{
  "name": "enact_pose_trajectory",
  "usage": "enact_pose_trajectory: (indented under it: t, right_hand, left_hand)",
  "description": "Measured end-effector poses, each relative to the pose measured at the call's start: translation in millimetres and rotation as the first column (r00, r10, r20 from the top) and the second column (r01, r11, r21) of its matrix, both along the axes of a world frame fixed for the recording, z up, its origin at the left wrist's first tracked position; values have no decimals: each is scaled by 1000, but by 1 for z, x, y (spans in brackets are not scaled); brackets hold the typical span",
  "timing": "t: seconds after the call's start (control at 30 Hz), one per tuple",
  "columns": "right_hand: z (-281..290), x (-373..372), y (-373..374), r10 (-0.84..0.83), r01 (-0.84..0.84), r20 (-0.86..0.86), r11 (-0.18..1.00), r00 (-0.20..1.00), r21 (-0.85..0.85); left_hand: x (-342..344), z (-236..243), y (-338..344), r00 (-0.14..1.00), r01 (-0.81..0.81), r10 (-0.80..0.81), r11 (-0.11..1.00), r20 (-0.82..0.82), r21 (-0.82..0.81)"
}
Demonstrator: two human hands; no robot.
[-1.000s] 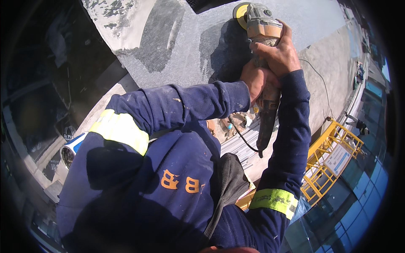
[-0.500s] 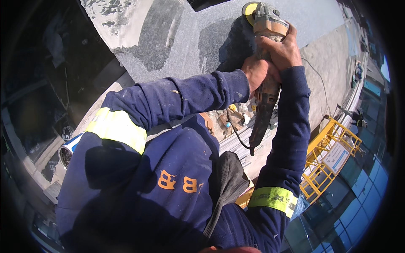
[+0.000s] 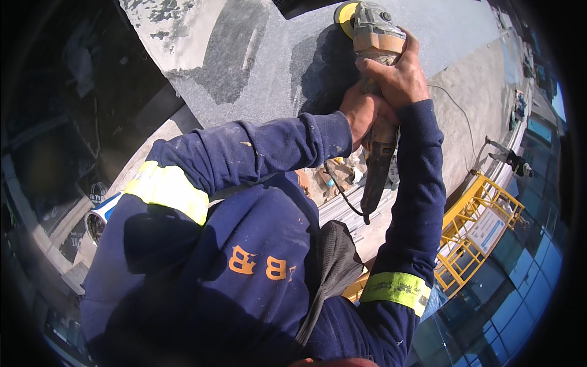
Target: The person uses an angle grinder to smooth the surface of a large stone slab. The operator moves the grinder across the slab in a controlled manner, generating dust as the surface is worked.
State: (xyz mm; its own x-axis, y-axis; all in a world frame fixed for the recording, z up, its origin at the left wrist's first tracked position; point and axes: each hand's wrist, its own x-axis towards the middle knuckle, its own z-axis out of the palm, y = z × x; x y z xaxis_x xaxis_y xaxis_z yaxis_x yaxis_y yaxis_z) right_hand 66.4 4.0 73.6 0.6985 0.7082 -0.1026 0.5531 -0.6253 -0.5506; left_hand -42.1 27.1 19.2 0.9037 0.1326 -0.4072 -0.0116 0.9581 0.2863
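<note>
Both my hands are wrapped round an angle grinder (image 3: 380, 40) with a dusty grey and orange head and a long dark body. My right hand (image 3: 403, 76) grips it just behind the head. Below and to the left of it, my left hand (image 3: 365, 114) closes round the body. A yellow disc (image 3: 347, 18) is on the left side of the head, close to a grey wall panel (image 3: 275, 61); whether it touches cannot be made out. The panel has darker patches and a whitish, rough area at its left. A black cord hangs from the grinder's lower end.
A yellow metal frame (image 3: 477, 226) with a sign stands at the right. Far off on the right, a person (image 3: 515, 162) is visible. Rubble and long pale bars (image 3: 342, 214) lie below the grinder. A thin cable (image 3: 465, 113) runs along the concrete at right.
The grinder and both my hands have shifted slightly left and upward along the panel. My grip on it stays the same.
</note>
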Motion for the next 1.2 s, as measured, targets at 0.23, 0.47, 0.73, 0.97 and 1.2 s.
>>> enact_pose_trajectory:
  t: [0.23,0.47,0.73,0.97,1.2]
  right_hand:
    - [9,-28,3,60,-62,-83,998,995,-19]
    - [10,-41,3,119,-118,-71,993,990,16]
    - [6,-15,6,26,-25,-18,999,1000,34]
    - [8,-30,8,41,-41,-12,999,999,13]
    - [13,-54,3,107,-108,-132,994,986,-3]
  left_hand:
    - [-30,12,1,994,-105,105,994,6,-23]
    - [-43,21,-7,982,-166,173,982,-72,87]
    - [-18,10,8,999,46,-45,999,-30,7]
    - [-28,8,3,999,-47,46,998,6,52]
    - [-56,19,-10,981,-181,185,981,-59,74]
